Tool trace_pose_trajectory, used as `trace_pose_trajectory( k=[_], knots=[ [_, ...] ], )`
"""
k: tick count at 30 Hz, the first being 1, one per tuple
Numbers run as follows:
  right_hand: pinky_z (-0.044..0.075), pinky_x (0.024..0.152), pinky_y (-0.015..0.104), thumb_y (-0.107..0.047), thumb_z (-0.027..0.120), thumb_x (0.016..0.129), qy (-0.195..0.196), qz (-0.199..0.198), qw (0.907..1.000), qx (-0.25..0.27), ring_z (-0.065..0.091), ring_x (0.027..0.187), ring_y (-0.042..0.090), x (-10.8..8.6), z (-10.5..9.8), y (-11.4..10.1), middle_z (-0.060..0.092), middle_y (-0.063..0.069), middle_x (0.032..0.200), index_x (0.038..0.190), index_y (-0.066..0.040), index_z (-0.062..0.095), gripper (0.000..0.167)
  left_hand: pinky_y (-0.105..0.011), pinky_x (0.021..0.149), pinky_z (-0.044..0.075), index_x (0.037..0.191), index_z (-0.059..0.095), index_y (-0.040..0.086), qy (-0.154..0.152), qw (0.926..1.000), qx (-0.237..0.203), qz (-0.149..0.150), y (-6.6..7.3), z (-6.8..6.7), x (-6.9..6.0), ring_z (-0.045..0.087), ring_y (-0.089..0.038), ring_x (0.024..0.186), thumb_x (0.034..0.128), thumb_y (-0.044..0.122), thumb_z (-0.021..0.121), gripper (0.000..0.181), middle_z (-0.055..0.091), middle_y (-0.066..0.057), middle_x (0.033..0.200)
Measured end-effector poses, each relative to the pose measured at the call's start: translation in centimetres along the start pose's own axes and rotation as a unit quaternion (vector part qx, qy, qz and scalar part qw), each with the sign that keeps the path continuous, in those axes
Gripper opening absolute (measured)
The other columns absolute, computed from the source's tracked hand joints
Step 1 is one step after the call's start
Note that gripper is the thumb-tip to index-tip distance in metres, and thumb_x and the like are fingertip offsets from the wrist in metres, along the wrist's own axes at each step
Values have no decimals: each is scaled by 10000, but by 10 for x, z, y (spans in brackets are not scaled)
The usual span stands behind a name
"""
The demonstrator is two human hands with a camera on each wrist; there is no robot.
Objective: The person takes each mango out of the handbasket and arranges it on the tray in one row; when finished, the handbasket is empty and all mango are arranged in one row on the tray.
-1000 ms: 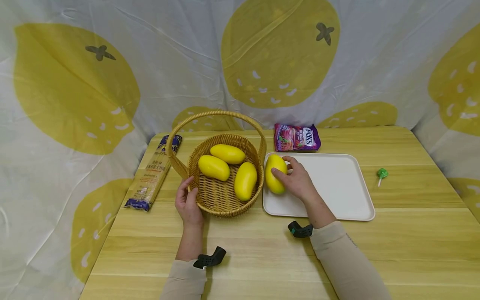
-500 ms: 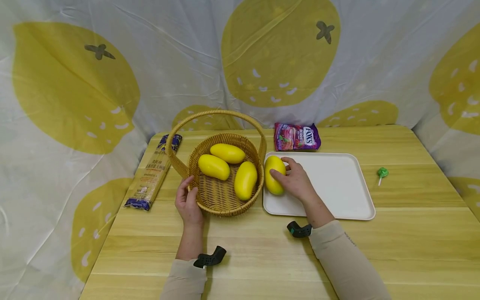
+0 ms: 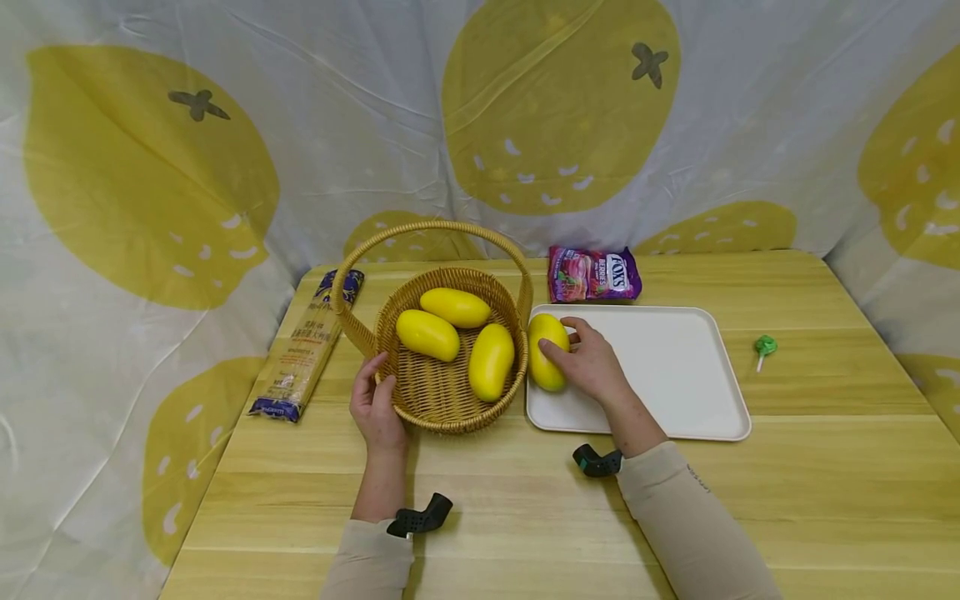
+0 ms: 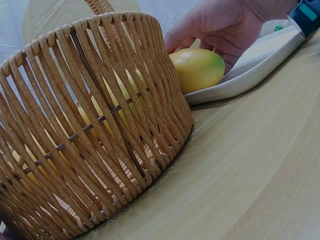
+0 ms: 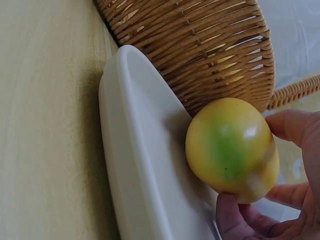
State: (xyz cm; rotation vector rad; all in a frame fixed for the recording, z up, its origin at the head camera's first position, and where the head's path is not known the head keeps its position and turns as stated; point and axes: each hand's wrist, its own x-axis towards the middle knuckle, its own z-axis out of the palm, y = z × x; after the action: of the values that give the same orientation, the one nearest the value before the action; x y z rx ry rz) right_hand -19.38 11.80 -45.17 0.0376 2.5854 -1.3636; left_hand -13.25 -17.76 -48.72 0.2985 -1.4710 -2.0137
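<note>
A yellow mango (image 3: 547, 367), greenish at one end in the right wrist view, lies at the left end of the white tray (image 3: 667, 375). My right hand (image 3: 597, 364) holds it between thumb and fingers. Left of the tray stands a round wicker basket (image 3: 438, 408) with a tall arched handle; three yellow mangoes (image 3: 491, 363) lie inside. My left hand (image 3: 380, 414) grips the basket's near-left rim, thumb at the inner edge. In the left wrist view, the basket's woven wall (image 4: 100, 120) fills the left side, and the held mango (image 4: 197, 70) shows beyond it.
A long pack of pasta (image 3: 303, 350) lies left of the basket. Behind the tray is a purple candy bag (image 3: 594, 275). A green lollipop (image 3: 764, 347) lies to the tray's right on the wooden table (image 3: 495, 517). A lemon-print curtain (image 3: 360, 125) hangs behind.
My right hand and its mango have shifted slightly toward me and to the left along the tray's end. The left hand and basket have stayed put.
</note>
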Motion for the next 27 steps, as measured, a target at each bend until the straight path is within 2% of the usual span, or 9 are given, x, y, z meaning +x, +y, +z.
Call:
trace_pose_trajectory(
  k=[6,27],
  knots=[
    [525,1011,498,-490,625,958,-30,31,10000,-1,620,1207,358,1,0,0,595,221,1343,1537,-120,409,719,-202,1140,356,1104,753,89,-24,10000,-3,-26,1,0,0,455,-135,1392,913,-68,509,347,642,-46,1320],
    [511,1036,510,-479,582,990,-116,-76,9998,-126,605,1239,373,3,0,1,583,247,1384,1557,-77,385,723,-335,1220,280,1120,744,63,7,9999,107,-52,0,-1,1,431,-157,1423,907,-59,512,337,639,-64,1334]
  ],
)
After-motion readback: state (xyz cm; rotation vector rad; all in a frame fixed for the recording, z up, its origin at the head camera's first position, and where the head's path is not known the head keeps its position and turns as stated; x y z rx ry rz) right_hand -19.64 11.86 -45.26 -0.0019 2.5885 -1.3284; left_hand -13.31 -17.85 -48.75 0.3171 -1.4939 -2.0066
